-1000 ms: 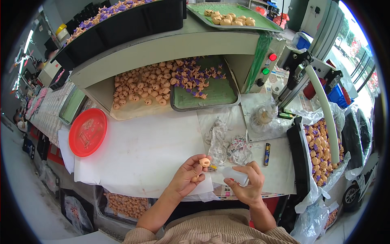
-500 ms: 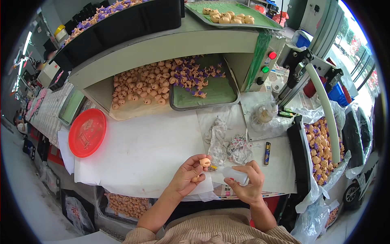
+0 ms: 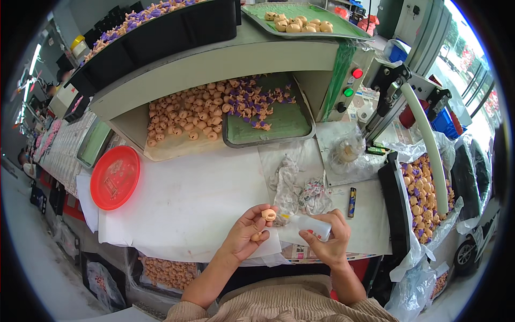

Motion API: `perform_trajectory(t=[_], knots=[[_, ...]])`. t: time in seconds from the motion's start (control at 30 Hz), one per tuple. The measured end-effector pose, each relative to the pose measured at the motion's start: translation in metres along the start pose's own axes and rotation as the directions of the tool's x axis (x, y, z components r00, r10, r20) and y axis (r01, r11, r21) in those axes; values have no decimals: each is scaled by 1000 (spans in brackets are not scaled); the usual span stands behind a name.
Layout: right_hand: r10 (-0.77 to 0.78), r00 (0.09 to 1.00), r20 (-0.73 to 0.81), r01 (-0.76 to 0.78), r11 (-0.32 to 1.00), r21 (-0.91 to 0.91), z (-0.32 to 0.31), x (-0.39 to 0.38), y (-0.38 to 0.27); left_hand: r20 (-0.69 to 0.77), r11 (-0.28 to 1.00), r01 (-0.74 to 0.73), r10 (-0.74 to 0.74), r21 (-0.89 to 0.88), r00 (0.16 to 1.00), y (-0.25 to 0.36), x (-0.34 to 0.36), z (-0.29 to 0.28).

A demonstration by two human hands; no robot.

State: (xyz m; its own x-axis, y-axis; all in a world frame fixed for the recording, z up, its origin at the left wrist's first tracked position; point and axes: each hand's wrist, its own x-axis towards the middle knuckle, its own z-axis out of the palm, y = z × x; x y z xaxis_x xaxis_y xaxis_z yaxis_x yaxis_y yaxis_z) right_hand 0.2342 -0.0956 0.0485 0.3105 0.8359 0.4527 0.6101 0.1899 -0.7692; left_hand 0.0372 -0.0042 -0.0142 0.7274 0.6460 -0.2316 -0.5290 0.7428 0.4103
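My left hand [image 3: 241, 237] is closed around a small peach-coloured doll head [image 3: 269, 215], held between thumb and fingertips with a hole in it showing. Lower in the same fingers is a second peach-coloured piece [image 3: 257, 236], mostly hidden. In my right hand [image 3: 336, 241] I grip a translucent white squeeze bottle [image 3: 312, 226], lying on its side with its narrow tip toward the doll head. A small gap separates tip and head. Behind both hands, crumpled rags [image 3: 315, 196] lie on the table.
A red plastic dish [image 3: 115, 177] sits at the left on white paper. Under the shelf are many doll heads [image 3: 185, 115] and a green tray [image 3: 268, 135] with purple-clad doll bodies. A lighter-like tube [image 3: 352, 202] and a black bin [image 3: 394, 206] of assembled dolls are at the right.
The bottle has tilted and its tip has drawn slightly away from the doll head. The head has turned a little in my left fingers.
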Motion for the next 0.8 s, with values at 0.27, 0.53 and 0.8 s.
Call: perform_trajectory(t=[0.27, 0.53, 0.8], knots=[[130, 991, 33, -127, 987, -95, 21, 13, 29, -54, 993, 23, -30, -114, 998, 19, -21, -2], [-139, 990, 3, 134, 956, -262, 42, 68, 10, -21, 986, -13, 9, -166, 1000, 38, -45, -13], [-171, 970, 173, 220, 921, -322, 129, 208, 44, 19, 991, -11, 14, -131, 1000, 40, -62, 4]])
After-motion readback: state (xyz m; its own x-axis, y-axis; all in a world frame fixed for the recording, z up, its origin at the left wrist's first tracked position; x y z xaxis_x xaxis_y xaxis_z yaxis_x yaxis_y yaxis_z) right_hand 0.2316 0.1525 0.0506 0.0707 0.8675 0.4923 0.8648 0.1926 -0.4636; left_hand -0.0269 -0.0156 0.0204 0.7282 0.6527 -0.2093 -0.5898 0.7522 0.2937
